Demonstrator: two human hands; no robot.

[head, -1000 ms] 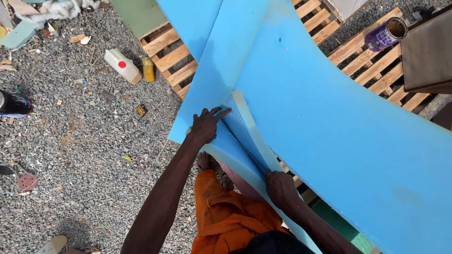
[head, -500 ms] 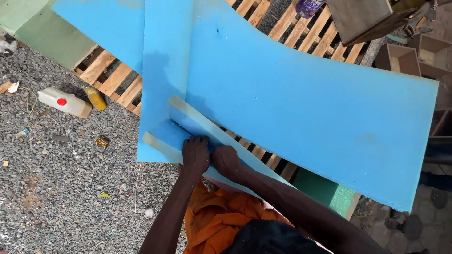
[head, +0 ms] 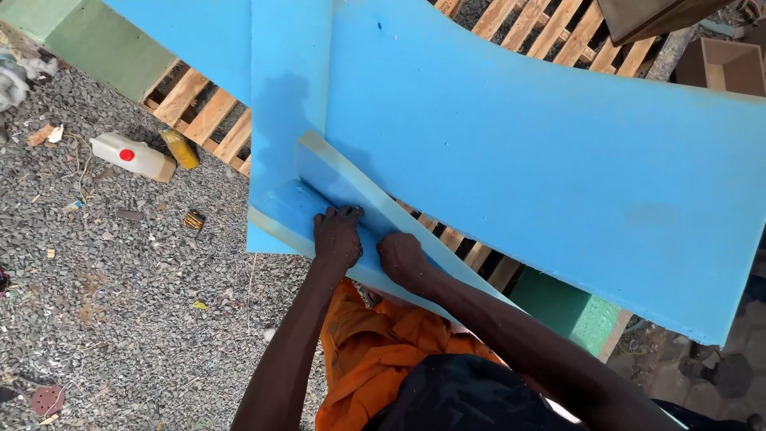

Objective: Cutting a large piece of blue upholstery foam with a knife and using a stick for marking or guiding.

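While both hands bear down on the near end of a narrow blue foam strip (head: pixel 351 219), the work looks to be at the pressing stage, the strip being seated against the large blue foam sheet (head: pixel 542 152) that arches over the wooden pallets (head: pixel 211 112). The left hand (head: pixel 337 237) lies with its fingers curled and knuckles up, the fingertips hooked over the strip's upper edge; the right hand (head: pixel 401 257) is just beside it, closed into a loose fist and pushing on the strip's lower face, so neither hand is spread flat and neither pinches anything that I can see. Any further pressing, as I judge it, calls for even pressure along the strip's length, since only the near end is under the hands and the far end rises free toward the sheet. The strip is bright blue with a paler cut edge, soft and thick, bent in a gentle curve; a second upright blue foam panel (head: pixel 289 96) stands behind it, touching it. The sheet sags under its own weight, which suggests that it flexes easily. On the gravel (head: pixel 120 319) to the left lie a white plastic jug (head: pixel 132 156) with a red cap and a small yellow bottle (head: pixel 181 148), well apart from the hands. An orange garment (head: pixel 375 359) shows below the arms.
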